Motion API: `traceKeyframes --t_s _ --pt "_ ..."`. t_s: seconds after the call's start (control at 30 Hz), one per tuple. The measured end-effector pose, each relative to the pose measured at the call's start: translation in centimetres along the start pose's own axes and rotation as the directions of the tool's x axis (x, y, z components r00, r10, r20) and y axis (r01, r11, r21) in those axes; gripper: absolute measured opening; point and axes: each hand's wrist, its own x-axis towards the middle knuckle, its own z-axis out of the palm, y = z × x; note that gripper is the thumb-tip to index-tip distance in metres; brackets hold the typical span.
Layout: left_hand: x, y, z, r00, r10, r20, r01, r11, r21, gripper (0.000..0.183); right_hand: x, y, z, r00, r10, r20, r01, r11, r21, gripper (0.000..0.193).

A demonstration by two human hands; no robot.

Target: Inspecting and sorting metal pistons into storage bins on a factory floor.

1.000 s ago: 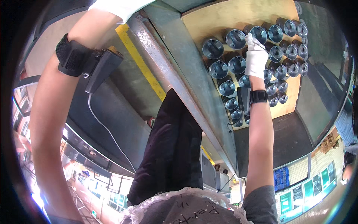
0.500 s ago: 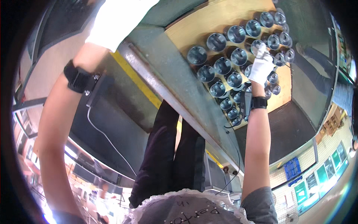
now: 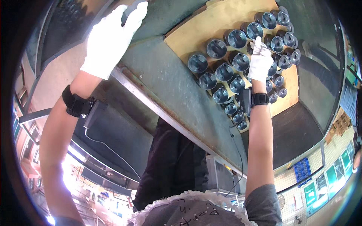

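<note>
Right hand (image 3: 260, 62), in a white cotton glove, rests on the cluster of dark grey metal cup-shaped cylinders (image 3: 241, 60) standing open end up on a tan wooden board (image 3: 211, 22). Its fingers (image 3: 257, 42) lie over one cylinder near the middle of the cluster; whether they are clenched on it or only touching cannot be told, since the glove covers the contact.

Left hand (image 3: 111, 39), also gloved, is well apart from the board, on the far edge of the grey-green metal surface (image 3: 166, 83). Its fingers curl loosely against a dark object (image 3: 130, 11) at the frame's top; a true grasp is not confirmed.

Judgement: the cylinders stand touching one another, so a lift is best made straight up, gripping a single rim, to avoid tipping neighbours.

Limits: the dark object is cut off by the frame. Cylinders under the right hand and wrist strap (image 3: 259, 100) are hidden. Fisheye bending distorts the board's edges.
</note>
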Motion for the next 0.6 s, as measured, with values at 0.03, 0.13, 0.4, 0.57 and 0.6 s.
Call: traceKeyframes --t_s 0.03,0.13,0.4,0.57,0.6 --pt "-0.3 0.4 -0.6 0.996 0.005 0.087 -0.001 0.999 -0.046 0.074 0.3 -0.6 0.3 1.0 0.013 0.006 -0.013 1.0 -0.002 0.04" --pt "-0.3 1.2 -1.3 0.984 0.026 0.175 -0.004 0.992 -0.13 0.074 1.9 0.9 1.9 0.986 -0.16 -0.045 0.154 0.982 -0.108 0.035" --pt "-0.1 0.4 0.5 0.997 0.077 -0.003 -0.077 0.991 -0.113 0.072 3.4 3.9 3.1 0.969 -0.245 0.008 0.238 0.935 -0.263 0.029" --pt "3.0 -4.9 1.6 0.919 0.34 0.199 -0.278 0.918 -0.282 0.056 4.9 0.5 -4.2 0.987 0.157 -0.035 -0.148 0.973 0.177 0.043" --pt "4.5 -2.9 1.6 0.937 0.297 0.185 -0.195 0.882 -0.428 0.056 5.4 1.4 -4.9 0.986 0.156 -0.064 -0.139 0.967 0.213 0.044"
